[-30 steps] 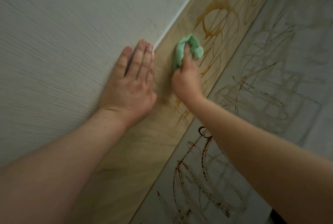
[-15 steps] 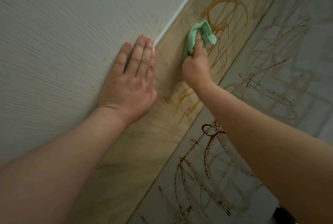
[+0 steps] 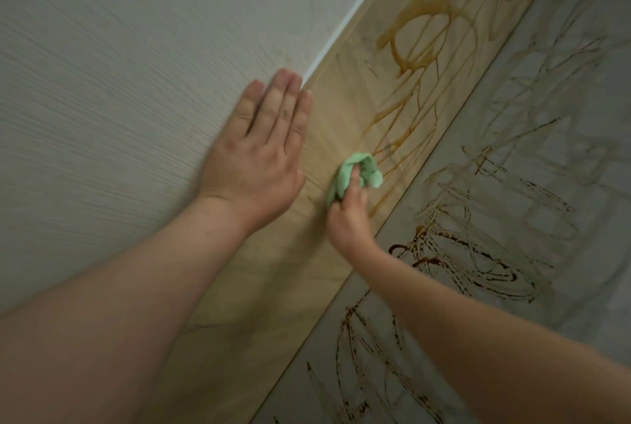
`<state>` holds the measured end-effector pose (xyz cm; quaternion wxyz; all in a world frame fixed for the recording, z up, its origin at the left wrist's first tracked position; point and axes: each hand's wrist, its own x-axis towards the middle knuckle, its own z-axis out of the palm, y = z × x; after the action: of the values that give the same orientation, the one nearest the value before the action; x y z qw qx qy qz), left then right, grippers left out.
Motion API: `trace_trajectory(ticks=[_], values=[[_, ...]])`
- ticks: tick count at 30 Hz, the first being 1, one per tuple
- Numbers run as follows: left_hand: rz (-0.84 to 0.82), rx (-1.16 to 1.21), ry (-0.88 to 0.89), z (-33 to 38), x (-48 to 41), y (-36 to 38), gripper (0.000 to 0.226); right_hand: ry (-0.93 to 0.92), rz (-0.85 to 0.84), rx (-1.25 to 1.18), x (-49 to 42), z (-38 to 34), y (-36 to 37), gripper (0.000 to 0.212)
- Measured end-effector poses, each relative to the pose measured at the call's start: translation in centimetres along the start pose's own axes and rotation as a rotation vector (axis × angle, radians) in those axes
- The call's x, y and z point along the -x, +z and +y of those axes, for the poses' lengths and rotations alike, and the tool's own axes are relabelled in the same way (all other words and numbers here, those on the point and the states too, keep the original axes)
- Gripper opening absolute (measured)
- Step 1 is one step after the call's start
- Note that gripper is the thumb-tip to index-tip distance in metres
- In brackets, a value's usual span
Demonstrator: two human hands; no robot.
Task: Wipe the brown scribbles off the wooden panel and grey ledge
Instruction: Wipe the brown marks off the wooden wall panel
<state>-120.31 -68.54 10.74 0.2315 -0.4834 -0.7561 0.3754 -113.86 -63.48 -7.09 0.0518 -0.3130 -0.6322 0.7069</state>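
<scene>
A wooden panel (image 3: pixel 273 280) runs diagonally through the head view, with smeared brown scribbles (image 3: pixel 420 38) on its upper part. Beside it on the right lies the grey ledge (image 3: pixel 546 137), covered in dark brown scribbles (image 3: pixel 454 259). My right hand (image 3: pixel 348 215) grips a crumpled green cloth (image 3: pixel 358 172) and presses it on the panel near its lower edge. My left hand (image 3: pixel 259 150) lies flat with straight fingers on the pale wall, fingertips at the panel's upper edge.
A pale textured wall (image 3: pixel 119 82) fills the left side, with a thin white strip (image 3: pixel 355 10) between it and the panel. Both forearms cross the lower part of the view.
My right hand has drawn the green cloth down and back along the panel toward me, away from the large brown loop. My left hand stays flat on the wall.
</scene>
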Motion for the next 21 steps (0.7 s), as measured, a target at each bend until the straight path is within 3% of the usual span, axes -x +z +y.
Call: trace_trajectory(ticks=[4,7,10,14,19,21], values=[[-0.01,0.008,0.026,0.0,0.0,0.6,0.081,0.016,0.119,-0.087,-2.3,-2.3,-1.5,0.077],[0.013,0.041,0.02,0.0,0.2,0.4,0.076,-0.136,0.025,-0.138,3.5,-2.1,2.2,0.078],[0.007,0.018,0.024,0.1,0.0,0.2,0.076,-0.153,-0.054,-0.153,6.1,-1.0,3.7,0.076],[-0.016,0.027,0.019,0.1,-0.2,0.1,0.075,0.187,0.116,-0.336,0.1,0.5,2.1,0.075],[0.008,-0.004,0.031,0.1,0.1,0.5,0.073,0.687,0.19,-0.673,-5.5,4.8,-0.1,0.073],[0.004,0.005,0.027,0.1,0.0,0.3,0.073,0.767,0.175,-0.779,-5.0,5.7,0.1,0.073]])
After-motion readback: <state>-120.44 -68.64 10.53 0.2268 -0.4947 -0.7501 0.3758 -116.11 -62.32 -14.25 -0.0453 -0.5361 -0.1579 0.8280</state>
